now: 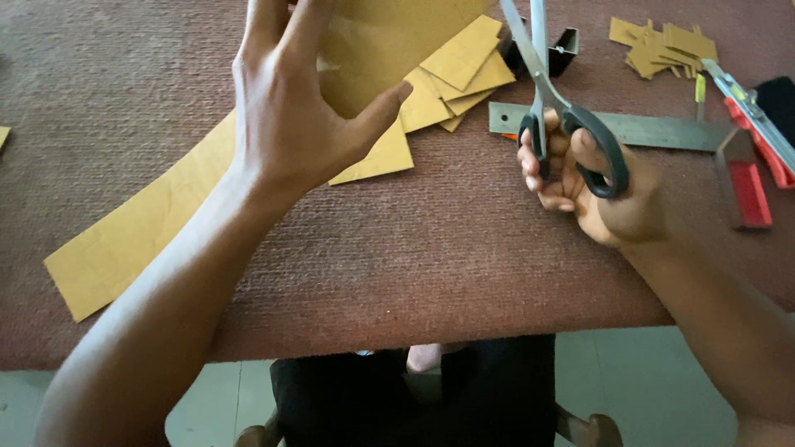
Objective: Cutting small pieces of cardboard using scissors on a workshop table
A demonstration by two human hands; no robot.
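Observation:
My left hand (290,108) is raised over the table, its fingers gripping a large tan cardboard sheet (377,41) near the top edge of the view. My right hand (592,186) holds black-handled scissors (551,91), with fingers through the loops and the steel blades pointing up and away, slightly apart. A long tan cardboard strip (137,228) lies on the table under my left forearm. Several small cut cardboard rectangles (455,79) are stacked between my two hands.
A steel ruler (654,130) lies behind the right hand. A red try-square-like tool (749,186) and a red utility knife (758,116) sit at the right. More cardboard scraps (662,45) and a black clip (563,45) lie at the back. The brown table covering (431,273) ends at a near edge.

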